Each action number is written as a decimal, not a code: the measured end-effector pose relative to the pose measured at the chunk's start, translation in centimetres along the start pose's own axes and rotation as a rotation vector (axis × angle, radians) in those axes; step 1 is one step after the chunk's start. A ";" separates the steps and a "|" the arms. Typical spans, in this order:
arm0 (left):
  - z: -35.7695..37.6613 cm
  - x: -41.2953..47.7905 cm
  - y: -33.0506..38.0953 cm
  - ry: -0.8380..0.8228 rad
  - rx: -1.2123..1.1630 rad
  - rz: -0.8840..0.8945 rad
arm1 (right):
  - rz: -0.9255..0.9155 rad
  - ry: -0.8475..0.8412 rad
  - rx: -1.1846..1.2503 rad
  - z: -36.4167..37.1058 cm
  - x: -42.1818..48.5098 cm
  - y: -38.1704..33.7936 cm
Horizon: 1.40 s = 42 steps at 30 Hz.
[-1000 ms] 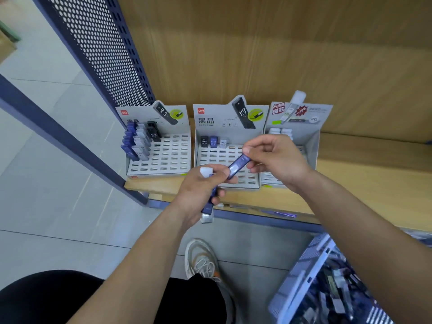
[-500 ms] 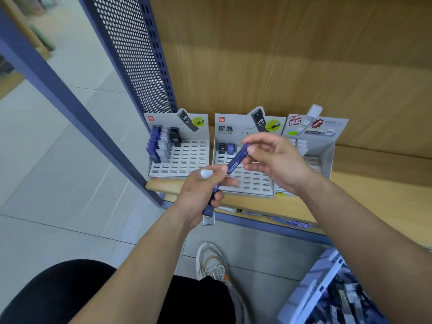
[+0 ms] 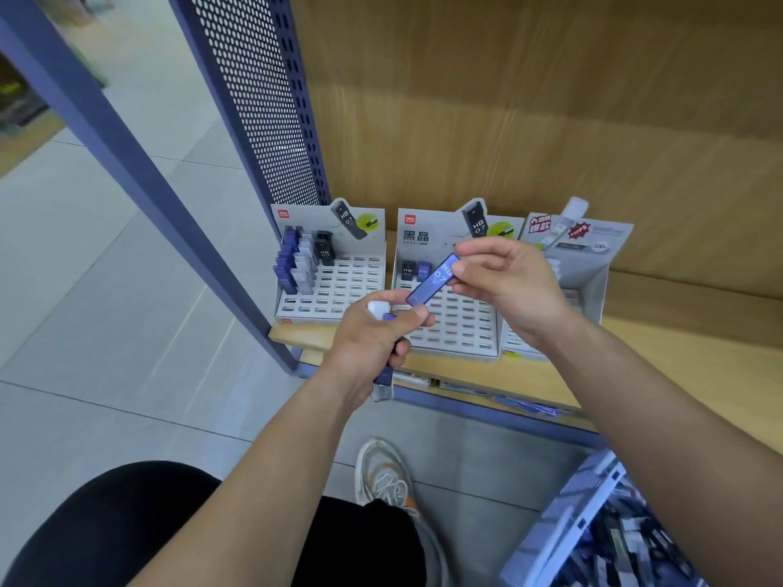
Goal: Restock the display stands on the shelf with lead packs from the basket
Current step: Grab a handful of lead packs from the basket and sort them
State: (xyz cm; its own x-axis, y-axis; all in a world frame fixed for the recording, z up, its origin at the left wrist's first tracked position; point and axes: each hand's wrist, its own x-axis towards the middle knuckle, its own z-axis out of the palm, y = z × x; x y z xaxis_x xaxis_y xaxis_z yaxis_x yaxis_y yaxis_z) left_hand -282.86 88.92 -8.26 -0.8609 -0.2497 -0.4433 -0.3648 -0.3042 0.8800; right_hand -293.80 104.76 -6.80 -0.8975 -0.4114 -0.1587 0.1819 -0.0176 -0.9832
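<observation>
Pinching a blue lead pack (image 3: 433,280) in the right hand (image 3: 508,286), left hand (image 3: 367,337) gripping spare packs (image 3: 384,376); next, slot it upright into the middle stand (image 3: 459,329).

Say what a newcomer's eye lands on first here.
Two hands at centre: the right hand pinches a tilted blue lead pack marked HB 0.7 in front of the middle display stand, while the left hand grips a bundle of packs. That stand holds only a few packs at its back row; the left display stand has packs down its left side. The basket of packs sits at lower right.
</observation>
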 end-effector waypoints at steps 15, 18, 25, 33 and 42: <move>-4.7 3.1 2.1 0.005 -0.036 -0.217 | -0.159 0.176 -0.665 -1.3 8.2 5.7; -5.1 4.1 1.7 -0.010 -0.090 -0.255 | -0.188 0.146 -0.725 -0.7 9.7 7.1; -3.9 5.6 1.4 -0.085 -0.018 -0.277 | -0.222 0.133 -0.806 -0.5 11.0 8.8; -3.8 6.3 1.2 0.019 -0.072 -0.237 | -0.213 0.071 -0.813 -0.8 9.9 8.8; -3.8 5.9 1.4 -0.022 -0.074 -0.218 | -0.276 0.058 -0.924 -0.4 9.7 9.3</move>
State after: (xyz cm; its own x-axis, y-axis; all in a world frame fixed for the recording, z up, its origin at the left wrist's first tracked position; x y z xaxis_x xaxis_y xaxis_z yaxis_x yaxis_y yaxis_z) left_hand -287.14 83.54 -10.27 -0.7722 -0.1508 -0.6172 -0.5170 -0.4155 0.7484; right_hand -301.00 100.99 -17.54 -0.8842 -0.4543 0.1083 -0.4040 0.6275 -0.6656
